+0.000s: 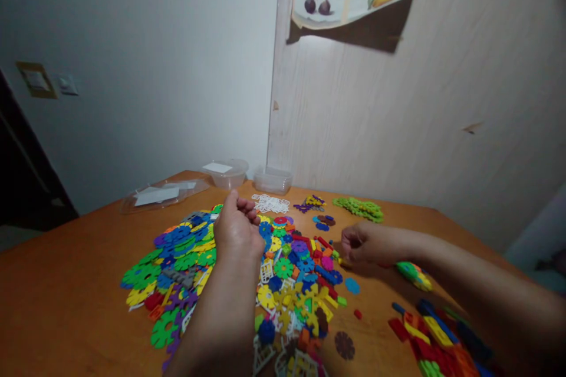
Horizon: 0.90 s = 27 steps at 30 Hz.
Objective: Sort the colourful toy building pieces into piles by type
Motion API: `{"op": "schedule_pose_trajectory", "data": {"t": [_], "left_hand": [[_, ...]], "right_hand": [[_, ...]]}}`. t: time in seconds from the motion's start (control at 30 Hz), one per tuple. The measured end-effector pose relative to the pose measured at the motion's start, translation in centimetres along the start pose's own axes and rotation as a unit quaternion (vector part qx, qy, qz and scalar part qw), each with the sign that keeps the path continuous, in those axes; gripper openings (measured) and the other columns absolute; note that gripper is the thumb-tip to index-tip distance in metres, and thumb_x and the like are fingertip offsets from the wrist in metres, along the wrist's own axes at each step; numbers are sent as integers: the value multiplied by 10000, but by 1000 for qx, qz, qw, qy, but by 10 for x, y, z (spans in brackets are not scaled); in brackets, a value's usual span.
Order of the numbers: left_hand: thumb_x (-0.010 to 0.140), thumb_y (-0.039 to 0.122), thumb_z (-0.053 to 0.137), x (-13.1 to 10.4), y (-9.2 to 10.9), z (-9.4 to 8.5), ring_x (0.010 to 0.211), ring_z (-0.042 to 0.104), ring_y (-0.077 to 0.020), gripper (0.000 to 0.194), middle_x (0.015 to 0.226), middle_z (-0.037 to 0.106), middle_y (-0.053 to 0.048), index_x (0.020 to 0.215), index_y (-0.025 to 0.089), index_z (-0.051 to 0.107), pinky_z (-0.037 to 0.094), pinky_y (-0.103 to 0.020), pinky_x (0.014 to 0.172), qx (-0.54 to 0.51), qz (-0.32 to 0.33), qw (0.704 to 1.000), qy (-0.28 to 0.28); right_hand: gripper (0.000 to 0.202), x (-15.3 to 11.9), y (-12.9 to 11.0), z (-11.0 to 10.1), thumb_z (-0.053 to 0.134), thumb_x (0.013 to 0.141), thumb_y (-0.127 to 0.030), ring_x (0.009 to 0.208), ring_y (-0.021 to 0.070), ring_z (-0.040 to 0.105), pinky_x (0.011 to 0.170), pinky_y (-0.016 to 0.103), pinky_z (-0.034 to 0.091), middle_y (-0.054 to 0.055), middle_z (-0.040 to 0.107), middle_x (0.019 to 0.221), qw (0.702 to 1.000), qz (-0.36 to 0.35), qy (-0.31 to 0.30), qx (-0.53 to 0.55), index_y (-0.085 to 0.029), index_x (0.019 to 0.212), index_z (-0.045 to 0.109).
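Observation:
A wide pile of mixed plastic building pieces point(283, 268) covers the middle of the table. My left hand point(239, 224) hangs over the pile's far part, wrist turned up and fingers curled in; whatever it may hold is hidden. Green and blue notched discs point(183, 244) lie to its left. At the pile's right edge, my right hand point(360, 241) is closed with its fingertips bent together, and I cannot make out anything in them. Just below those fingers is a small yellow piece point(345, 263). A blue disc point(352, 285) lies nearer to me.
Sorted groups sit at the back: white pieces point(270, 204), purple and yellow pieces point(310, 204), green pieces point(359, 210). Clear plastic tubs point(273, 179) and a lid point(163, 193) stand by the wall. Coloured blocks point(435, 336) lie under my right forearm.

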<state>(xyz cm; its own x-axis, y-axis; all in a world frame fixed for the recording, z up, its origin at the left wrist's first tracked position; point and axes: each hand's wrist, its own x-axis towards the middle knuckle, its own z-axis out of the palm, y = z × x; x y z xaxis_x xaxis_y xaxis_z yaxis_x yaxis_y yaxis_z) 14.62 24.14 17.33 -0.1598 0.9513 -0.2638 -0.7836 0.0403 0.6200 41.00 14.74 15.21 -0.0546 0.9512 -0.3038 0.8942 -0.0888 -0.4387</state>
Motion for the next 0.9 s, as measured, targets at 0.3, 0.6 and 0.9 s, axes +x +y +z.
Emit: {"op": "schedule_pose_trajectory", "data": {"t": [0.3, 0.6, 0.9], "left_hand": [[892, 311, 606, 2, -1, 0, 485, 421, -84, 296, 582, 521, 34, 656, 183, 481, 326, -198, 462, 2, 1, 1000, 2], [893, 296, 595, 1, 0, 0, 486, 419, -82, 297, 591, 513, 36, 647, 183, 472, 322, -201, 463, 7, 0, 1000, -2], [881, 302, 600, 1, 0, 0, 480, 426, -79, 291, 587, 517, 36, 649, 182, 470, 330, -197, 465, 11, 2, 1000, -7]], "right_hand": [[173, -30, 2, 35, 687, 700, -267, 621, 124, 508, 512, 233, 333, -39, 602, 704, 999, 41, 6, -35, -224, 801, 554], [224, -28, 3, 44, 670, 648, -174, 538, 100, 463, 429, 209, 278, -68, 527, 634, 997, 46, 14, 61, -226, 789, 503], [108, 35, 17, 9, 640, 688, -193, 478, 95, 498, 459, 190, 366, -34, 600, 546, 957, 58, 130, 253, -204, 704, 534]]}}
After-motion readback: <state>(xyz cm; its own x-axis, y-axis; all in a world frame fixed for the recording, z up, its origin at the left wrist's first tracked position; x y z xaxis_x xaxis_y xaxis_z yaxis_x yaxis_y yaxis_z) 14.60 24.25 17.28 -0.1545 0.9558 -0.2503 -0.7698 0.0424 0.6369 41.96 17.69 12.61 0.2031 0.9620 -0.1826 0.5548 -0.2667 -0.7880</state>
